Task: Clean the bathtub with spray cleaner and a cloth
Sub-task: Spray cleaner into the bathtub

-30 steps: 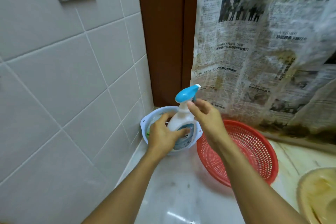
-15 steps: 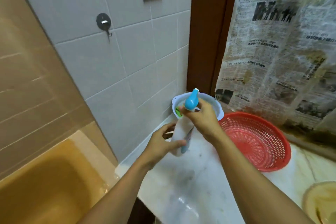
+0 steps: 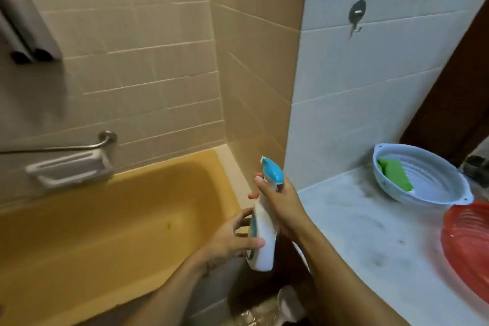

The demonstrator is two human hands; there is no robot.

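Note:
A white spray bottle (image 3: 264,241) with a blue trigger head is held between both hands, its nozzle pointing left toward the yellow bathtub (image 3: 111,219). My right hand (image 3: 281,201) grips the bottle's neck just under the blue head. My left hand (image 3: 232,237) holds the bottle's body, thumb across its front. The bottle hangs over the tub's right end, beside the counter edge. A green cloth (image 3: 394,173) lies in a white colander (image 3: 423,188) on the counter at the right.
A marble counter (image 3: 370,233) runs along the right, with a red basket (image 3: 468,249) at its edge. A white soap dish (image 3: 68,171) and a metal rail (image 3: 66,147) are fixed to the beige tiled wall above the tub. A hook (image 3: 356,17) sticks to the white wall.
Both hands lifted the spray bottle out of the white colander and carried it left to the tub's end. The view swung left from the counter to the bathtub.

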